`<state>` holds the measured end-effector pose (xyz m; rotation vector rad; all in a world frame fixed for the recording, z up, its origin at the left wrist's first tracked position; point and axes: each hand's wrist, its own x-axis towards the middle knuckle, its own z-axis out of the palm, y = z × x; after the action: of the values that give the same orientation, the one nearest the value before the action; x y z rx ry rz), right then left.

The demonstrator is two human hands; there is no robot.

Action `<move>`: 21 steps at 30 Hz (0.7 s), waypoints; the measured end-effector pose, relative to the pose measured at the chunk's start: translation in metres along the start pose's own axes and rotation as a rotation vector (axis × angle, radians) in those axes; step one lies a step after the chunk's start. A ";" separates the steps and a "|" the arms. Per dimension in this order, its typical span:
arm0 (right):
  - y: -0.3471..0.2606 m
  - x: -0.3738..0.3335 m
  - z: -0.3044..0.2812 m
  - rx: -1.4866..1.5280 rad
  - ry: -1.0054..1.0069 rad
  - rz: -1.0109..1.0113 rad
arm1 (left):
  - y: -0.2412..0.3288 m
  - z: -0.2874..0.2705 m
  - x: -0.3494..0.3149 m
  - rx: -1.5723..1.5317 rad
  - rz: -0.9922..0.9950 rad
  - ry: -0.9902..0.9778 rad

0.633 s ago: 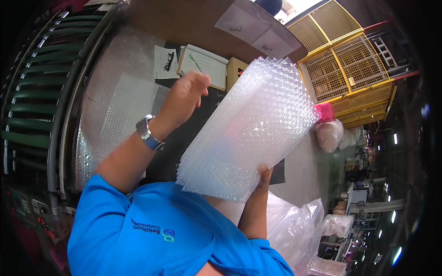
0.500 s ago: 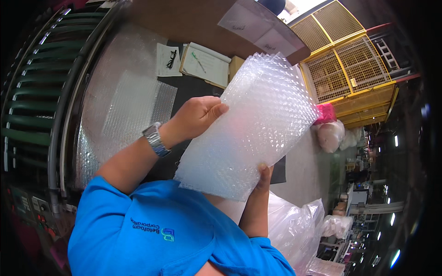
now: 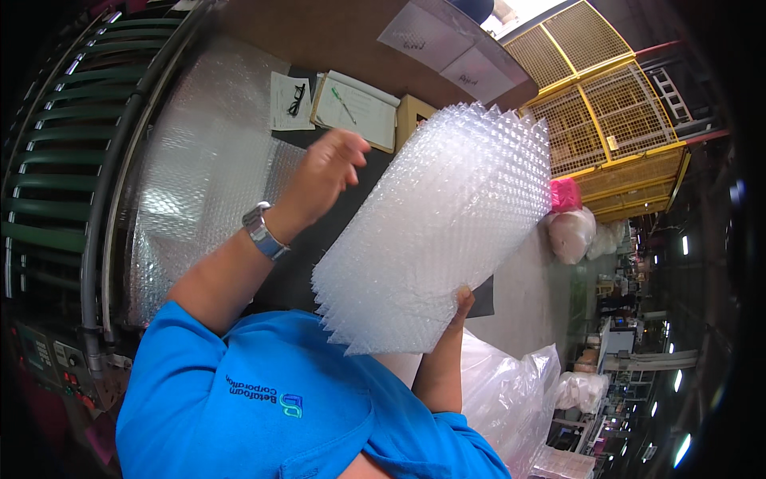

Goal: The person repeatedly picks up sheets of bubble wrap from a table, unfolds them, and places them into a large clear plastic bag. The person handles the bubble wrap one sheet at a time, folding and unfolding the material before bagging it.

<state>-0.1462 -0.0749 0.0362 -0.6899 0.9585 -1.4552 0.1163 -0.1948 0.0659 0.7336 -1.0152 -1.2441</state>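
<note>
A bundle of bubble wrap sheets (image 3: 435, 231) with jagged, layered edges slants up in front of me. My right hand (image 3: 463, 305) grips its lower right edge, thumb on the near face and the other fingers hidden behind. My left hand (image 3: 329, 169), a little blurred, is raised to the left of the bundle and apart from it. Its fingers are loosely curled with gaps between them and hold nothing. More bubble wrap (image 3: 203, 180) lies flat on the table to the left, partly behind my left forearm.
A clipboard with papers and a pen (image 3: 355, 112) and glasses on a sheet (image 3: 294, 104) lie at the back, beside a small cardboard box (image 3: 411, 118). A roller conveyor (image 3: 60, 168) runs along the left. Clear plastic bagging (image 3: 511, 391) is at lower right; yellow mesh caging (image 3: 602, 104) stands beyond.
My left hand has let go of the bundle's left edge and moved up and left. The bundle's layers have fanned at the edges; my right hand still holds it.
</note>
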 end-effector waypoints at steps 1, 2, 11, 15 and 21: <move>0.001 0.000 0.001 -0.037 -0.015 0.005 | 0.002 0.005 -0.002 0.167 0.100 -0.068; 0.001 0.001 0.001 -0.074 -0.031 0.010 | 0.006 0.012 -0.003 0.335 0.199 -0.137; 0.004 0.000 0.003 -0.102 -0.039 0.056 | -0.020 0.017 0.025 0.040 0.444 0.069; 0.004 -0.001 -0.004 -0.098 -0.011 0.037 | -0.012 0.001 0.024 -0.246 -0.128 0.167; 0.005 0.003 0.005 -0.086 -0.036 0.062 | -0.021 0.006 0.012 0.534 0.163 -0.180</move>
<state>-0.1402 -0.0783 0.0337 -0.7402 1.0105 -1.3493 0.1027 -0.2103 0.0515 0.9328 -1.5544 -0.9125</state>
